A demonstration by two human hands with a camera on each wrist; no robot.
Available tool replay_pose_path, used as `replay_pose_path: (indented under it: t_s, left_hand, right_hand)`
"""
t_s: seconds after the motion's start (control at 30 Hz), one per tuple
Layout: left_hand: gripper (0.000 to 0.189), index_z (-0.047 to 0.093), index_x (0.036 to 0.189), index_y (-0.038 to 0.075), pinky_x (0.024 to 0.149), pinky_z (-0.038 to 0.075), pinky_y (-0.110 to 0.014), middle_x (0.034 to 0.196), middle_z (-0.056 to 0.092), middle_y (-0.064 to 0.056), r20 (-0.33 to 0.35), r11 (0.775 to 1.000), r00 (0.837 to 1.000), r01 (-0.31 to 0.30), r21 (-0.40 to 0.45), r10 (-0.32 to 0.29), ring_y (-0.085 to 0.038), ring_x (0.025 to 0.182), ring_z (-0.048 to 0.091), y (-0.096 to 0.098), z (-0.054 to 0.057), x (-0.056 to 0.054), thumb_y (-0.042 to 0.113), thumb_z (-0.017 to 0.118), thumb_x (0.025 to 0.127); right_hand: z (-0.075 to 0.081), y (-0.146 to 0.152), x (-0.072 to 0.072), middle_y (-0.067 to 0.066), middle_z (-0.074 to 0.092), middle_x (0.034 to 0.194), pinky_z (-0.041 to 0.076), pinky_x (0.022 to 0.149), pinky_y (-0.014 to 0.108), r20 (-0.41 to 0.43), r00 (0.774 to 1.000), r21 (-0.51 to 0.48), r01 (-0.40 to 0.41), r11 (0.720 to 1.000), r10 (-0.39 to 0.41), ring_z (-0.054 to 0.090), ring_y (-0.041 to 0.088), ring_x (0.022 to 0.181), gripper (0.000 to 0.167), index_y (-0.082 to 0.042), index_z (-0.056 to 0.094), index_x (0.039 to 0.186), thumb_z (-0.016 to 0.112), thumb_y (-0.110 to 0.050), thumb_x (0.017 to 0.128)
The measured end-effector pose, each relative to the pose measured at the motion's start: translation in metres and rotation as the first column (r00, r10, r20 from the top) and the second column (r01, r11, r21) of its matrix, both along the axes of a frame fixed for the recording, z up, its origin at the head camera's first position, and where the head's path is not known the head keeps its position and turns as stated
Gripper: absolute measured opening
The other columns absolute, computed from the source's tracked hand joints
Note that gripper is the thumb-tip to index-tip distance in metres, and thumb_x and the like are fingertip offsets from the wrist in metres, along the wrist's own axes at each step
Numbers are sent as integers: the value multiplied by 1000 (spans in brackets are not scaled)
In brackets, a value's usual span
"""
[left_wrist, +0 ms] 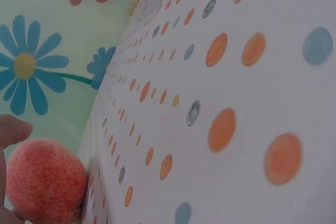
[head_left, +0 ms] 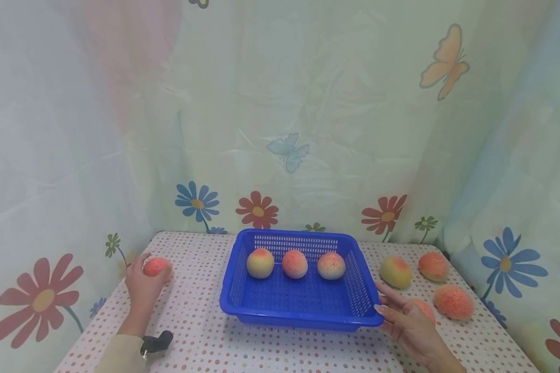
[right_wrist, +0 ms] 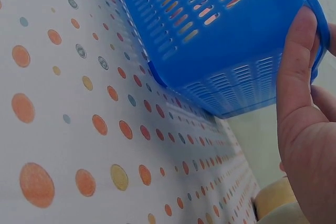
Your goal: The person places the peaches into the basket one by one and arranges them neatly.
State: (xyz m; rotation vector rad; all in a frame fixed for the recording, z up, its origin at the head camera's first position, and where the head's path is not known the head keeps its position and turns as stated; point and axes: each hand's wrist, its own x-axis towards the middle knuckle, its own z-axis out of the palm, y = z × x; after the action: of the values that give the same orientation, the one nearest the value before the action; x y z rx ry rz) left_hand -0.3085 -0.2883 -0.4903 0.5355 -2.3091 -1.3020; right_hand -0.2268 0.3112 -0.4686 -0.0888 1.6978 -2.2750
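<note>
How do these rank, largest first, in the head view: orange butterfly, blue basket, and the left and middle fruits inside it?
1. Blue basket
2. Orange butterfly
3. Left fruit and middle fruit: too alike to rank

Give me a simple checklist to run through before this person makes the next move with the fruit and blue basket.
1. Left grip around the red peach: ok, fingers and thumb on either side.
2. Red peach lifted off the table: cannot tell; it sits at or very near the surface.
3. Right grip on the blue basket: ok, holding the rim at its right side.
4. Room in the basket: ok; three fruits sit in a row, with bare floor in front.
5. All fruit inside the basket: not ok; four other fruits lie to its right, one partly hidden by the right grip.
</note>
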Motion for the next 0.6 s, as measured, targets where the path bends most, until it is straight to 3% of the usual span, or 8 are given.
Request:
replay_pose_path:
  t_s: [0.6]
  left_hand:
    - [83,26,159,3,114,38,-70,152,29,-34,41,999,999,-19,44,18,-54,141,34,0,-9,-8,14,72,90]
  right_hand:
    - [-1,0,0,-2,69,124,61,97,35,-25,999,-4,-27,1000,27,72,18,112,47,-45,64,130,53,-6,106]
